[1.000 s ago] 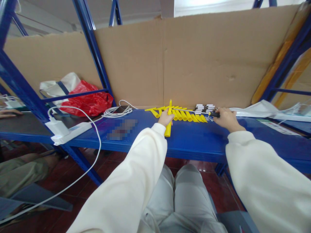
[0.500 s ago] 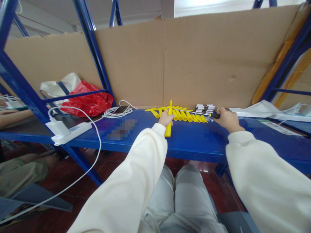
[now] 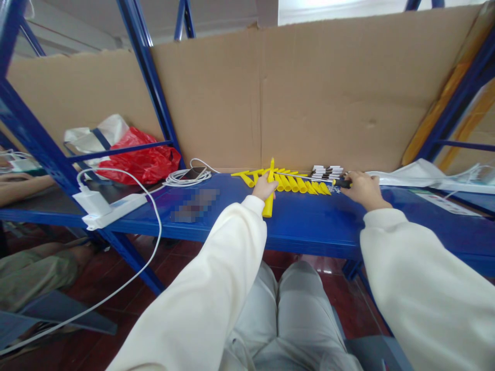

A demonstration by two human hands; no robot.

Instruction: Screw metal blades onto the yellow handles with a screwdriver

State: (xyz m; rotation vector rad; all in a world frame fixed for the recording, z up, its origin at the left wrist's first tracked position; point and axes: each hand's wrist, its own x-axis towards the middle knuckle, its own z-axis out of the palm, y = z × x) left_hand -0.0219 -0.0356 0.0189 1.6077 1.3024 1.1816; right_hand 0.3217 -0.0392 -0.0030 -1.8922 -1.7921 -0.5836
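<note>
My left hand (image 3: 264,187) is closed around a yellow tapered tube (image 3: 267,208), its wide end toward me and its narrow end pointing at the cardboard. In my right hand (image 3: 364,190) is a screwdriver (image 3: 342,183) with a black handle. Its long thin shaft points left and reaches the yellow tube by my left fingers; whether the tip touches is too small to tell. Behind and right of the tube lies a row of similar yellow tapered pieces (image 3: 295,187). Small silvery pieces, likely screws (image 3: 334,189), lie by the screwdriver. Small black-and-white parts (image 3: 327,172) are stacked behind.
A cardboard sheet (image 3: 309,98) closes off the back of the blue table (image 3: 309,226). Left are a coiled white cable (image 3: 187,178), a power strip (image 3: 116,210) and a red plastic bag (image 3: 143,157). Another person's arm (image 3: 27,186) rests at far left. White sheeting (image 3: 417,174) lies right.
Almost nothing differs. The camera view has shifted very slightly; both hands keep their hold on the yellow tube and the screwdriver.
</note>
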